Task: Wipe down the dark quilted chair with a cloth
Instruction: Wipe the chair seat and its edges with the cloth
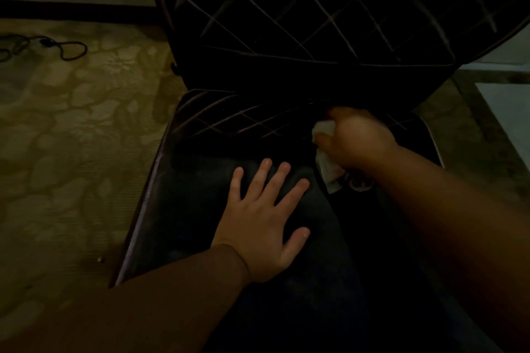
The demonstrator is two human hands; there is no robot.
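The dark quilted chair [301,23] fills the middle of the view, its diamond-stitched backrest upright at the top and its seat [200,180] below. My left hand [263,221] lies flat on the seat with fingers spread and straight. My right hand [358,140] grips a crumpled white cloth [327,163] at the back right of the seat, near the gap under the backrest. Part of the cloth hangs out below my fist. The scene is dim.
Patterned beige carpet [71,137] covers the floor to the left. A black cable [43,46] lies coiled on it at the far left. A dark baseboard [77,10] runs along the wall behind. Pale flooring [507,112] shows at the right.
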